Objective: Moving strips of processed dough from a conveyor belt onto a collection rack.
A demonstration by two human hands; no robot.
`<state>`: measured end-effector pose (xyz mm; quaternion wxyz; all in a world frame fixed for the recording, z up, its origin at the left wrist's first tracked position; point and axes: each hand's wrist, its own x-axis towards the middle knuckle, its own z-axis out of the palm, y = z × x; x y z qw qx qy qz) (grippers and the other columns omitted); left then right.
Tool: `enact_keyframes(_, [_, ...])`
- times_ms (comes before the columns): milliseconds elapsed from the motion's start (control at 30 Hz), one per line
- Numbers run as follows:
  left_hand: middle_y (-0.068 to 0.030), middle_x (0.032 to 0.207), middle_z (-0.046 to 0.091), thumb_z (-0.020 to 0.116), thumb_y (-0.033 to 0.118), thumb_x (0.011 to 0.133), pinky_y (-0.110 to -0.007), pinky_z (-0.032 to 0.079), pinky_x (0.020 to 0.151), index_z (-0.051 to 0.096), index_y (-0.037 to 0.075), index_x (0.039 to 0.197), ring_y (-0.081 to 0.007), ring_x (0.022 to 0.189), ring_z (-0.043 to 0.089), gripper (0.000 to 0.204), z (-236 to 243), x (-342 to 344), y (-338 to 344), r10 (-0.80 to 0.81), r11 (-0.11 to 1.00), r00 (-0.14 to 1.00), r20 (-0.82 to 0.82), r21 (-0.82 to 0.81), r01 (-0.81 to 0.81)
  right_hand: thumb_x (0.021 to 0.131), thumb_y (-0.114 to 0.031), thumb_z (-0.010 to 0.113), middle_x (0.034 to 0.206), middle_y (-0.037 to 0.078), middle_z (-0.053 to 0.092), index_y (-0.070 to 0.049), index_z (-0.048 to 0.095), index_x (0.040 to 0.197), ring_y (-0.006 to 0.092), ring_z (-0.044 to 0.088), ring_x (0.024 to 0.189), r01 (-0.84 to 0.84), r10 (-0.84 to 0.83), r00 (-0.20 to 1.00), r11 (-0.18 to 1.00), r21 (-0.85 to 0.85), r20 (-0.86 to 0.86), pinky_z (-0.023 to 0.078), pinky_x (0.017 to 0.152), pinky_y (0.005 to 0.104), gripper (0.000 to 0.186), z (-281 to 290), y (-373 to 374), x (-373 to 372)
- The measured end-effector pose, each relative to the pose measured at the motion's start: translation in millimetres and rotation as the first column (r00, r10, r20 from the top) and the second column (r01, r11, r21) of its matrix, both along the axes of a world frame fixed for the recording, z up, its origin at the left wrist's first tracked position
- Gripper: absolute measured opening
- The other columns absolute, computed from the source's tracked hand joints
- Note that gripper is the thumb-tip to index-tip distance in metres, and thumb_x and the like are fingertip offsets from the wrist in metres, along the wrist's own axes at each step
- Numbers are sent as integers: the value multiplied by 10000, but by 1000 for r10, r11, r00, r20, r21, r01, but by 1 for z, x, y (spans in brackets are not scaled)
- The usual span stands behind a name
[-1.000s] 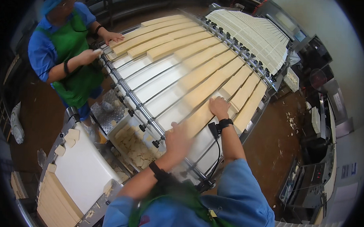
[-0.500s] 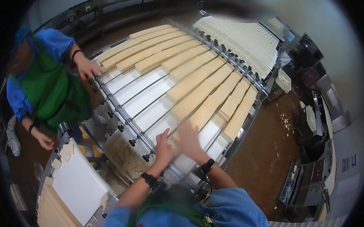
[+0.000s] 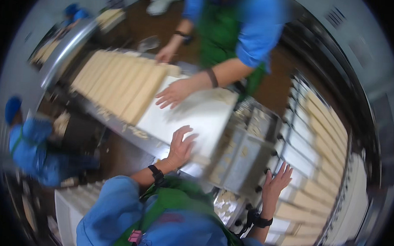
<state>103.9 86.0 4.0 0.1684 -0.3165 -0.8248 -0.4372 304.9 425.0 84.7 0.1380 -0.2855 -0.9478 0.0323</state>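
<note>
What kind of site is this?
Likely a food-processing plant, judging by the rows of pale, block-like slabs, the laned white table carrying more, and a co-worker in a blue cap.

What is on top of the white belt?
At the left of the white belt, long pale slabs lie in a row, hiding what is beneath. A co-worker's hand and the left hand also hide patches.

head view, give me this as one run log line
left hand: open, near white surface | right hand: open, near white lanes | pale slabs: side by side
</note>
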Motion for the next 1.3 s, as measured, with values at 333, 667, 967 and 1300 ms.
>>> enact_keyframes(333, [-267,1407,390,639,211,992,-505,355,1159,521,14,1423,-444,1317,453,488,-97,-87,-237,872,425,374,317,-111,-898,910,-72,731,1469,275,523,67,503,1456,464,477,1356,-928,856,335,228,-295,-393,395,1163,505,608,36,-294,-319])
enact_keyframes(667, [-268,1363,404,863,271,826,-482,487,1046,515,-27,1436,-468,1232,535,763,-83,-154,-269,778,583,497,384,-147,-799,931,-176,656,1220,211,663,61,663,1233,381,629,1115,-904,873,389,423,-59,295,537,925,498,384,-112,-430,-580])
enact_keyframes(967, [-229,1350,425,935,283,739,-482,521,984,525,27,1465,-424,1199,566,872,-69,-151,-266,810,560,397,431,-371,-740,956,-343,663,1330,188,614,39,676,1264,360,542,1286,-679,672,649,723,-129,355,464,1056,491,491,-157,-455,-636])
enact_keyframes(1300, [-217,1349,430,925,261,709,-510,476,1013,501,38,1444,-434,1218,532,878,-68,-170,-244,797,575,406,448,-352,-739,889,-371,780,1248,216,651,-1,640,1281,402,599,1204,-698,723,691,670,-251,10,482,1044,506,557,-179,-418,-641])
